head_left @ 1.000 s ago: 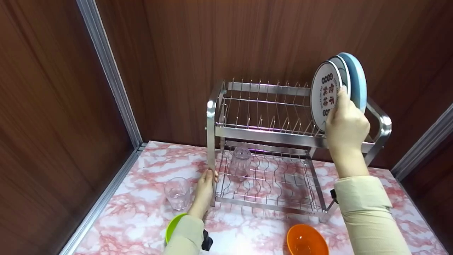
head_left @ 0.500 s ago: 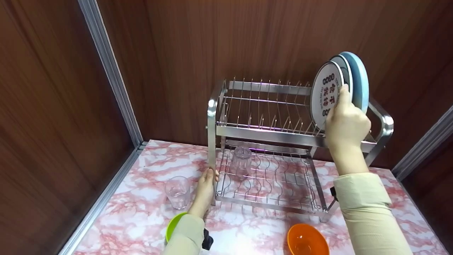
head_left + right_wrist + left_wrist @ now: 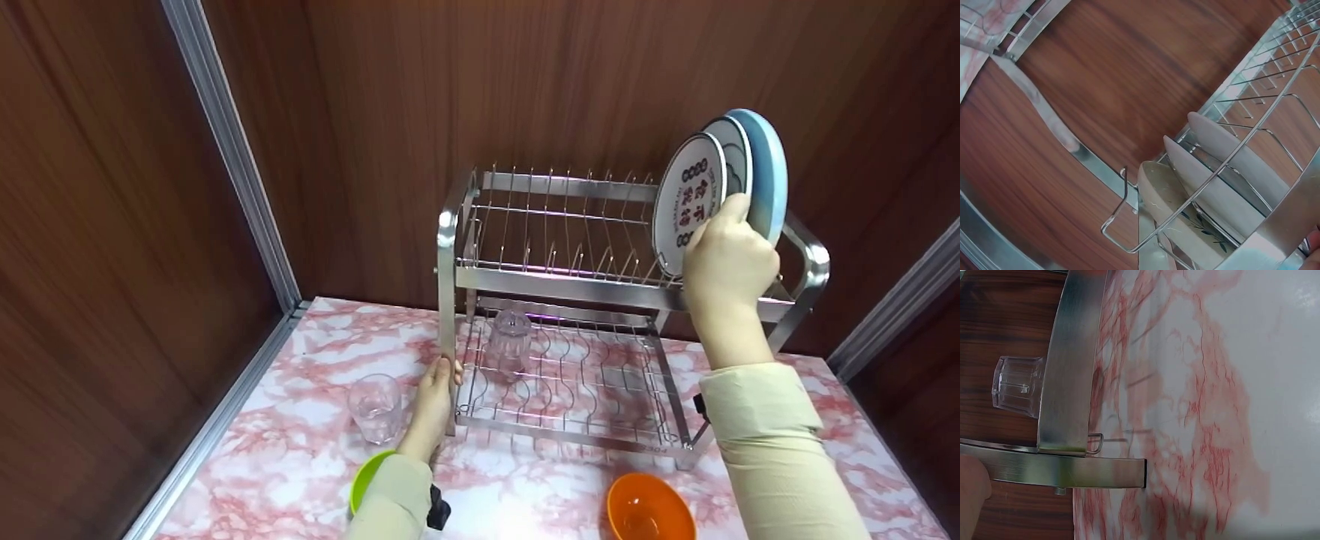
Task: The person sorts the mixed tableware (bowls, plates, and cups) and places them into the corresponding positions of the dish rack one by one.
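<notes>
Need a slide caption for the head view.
Left hand grips the metal rack; right hand is at three plates standing up top.

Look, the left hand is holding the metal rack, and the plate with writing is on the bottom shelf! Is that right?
Not quite: the plate with writing is on the top shelf, as the head view shows. Yes, the left hand is holding the metal rack.

The person (image 3: 784, 465) is holding both sleeved arms (image 3: 394, 495) out in front, the left hand (image 3: 431, 401) low with thumb and fingers gripping, while the right hand (image 3: 729, 259) is being held much higher, its knuckles bent and forefinger pointing upward.
</notes>
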The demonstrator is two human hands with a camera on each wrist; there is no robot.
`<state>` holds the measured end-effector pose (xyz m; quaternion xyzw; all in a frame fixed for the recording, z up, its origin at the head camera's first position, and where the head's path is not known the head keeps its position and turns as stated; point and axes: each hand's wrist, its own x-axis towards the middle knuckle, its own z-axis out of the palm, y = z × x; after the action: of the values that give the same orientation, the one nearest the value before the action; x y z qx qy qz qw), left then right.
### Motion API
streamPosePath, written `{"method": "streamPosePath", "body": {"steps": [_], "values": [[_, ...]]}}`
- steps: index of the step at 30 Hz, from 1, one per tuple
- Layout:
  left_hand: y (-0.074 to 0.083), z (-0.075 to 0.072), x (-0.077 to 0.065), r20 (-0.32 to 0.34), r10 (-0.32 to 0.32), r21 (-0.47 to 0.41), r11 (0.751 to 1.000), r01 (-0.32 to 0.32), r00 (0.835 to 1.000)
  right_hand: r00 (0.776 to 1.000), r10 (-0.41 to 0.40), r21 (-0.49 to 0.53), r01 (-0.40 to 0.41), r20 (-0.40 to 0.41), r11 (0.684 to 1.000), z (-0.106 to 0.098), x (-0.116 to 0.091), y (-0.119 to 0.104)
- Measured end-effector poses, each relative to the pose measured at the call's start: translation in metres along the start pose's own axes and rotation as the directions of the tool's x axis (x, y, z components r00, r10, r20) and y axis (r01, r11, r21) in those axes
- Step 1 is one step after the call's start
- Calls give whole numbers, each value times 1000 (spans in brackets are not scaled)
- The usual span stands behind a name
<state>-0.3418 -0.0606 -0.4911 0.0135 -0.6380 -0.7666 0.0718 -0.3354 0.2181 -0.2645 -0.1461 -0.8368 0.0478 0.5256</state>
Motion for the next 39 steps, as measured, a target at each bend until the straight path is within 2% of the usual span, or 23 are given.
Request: {"method": "streamPosePath", "body": {"steps": [6, 14, 24, 31, 39], "values": [[0, 0, 0, -5, 5, 28, 1000, -4, 1000, 999, 26, -18, -25, 39, 1000, -2, 1, 0], [-1, 0, 0, -2, 32, -10, 999, -32, 999, 992, 63, -52, -57, 111, 997, -7, 2, -1], [-2, -1, 0, 21, 36, -44, 998, -35, 999, 970, 132, -73, -119, 206, 990, -10, 5, 0], [-1, -2, 0, 22, 28, -39, 999, -27, 999, 939, 188, -106, -164, 290, 981, -11, 8, 3], [1, -3, -2, 7, 33, 21, 999, -33, 999, 936, 203, -120, -175, 289, 977, -10, 6, 7]]}}
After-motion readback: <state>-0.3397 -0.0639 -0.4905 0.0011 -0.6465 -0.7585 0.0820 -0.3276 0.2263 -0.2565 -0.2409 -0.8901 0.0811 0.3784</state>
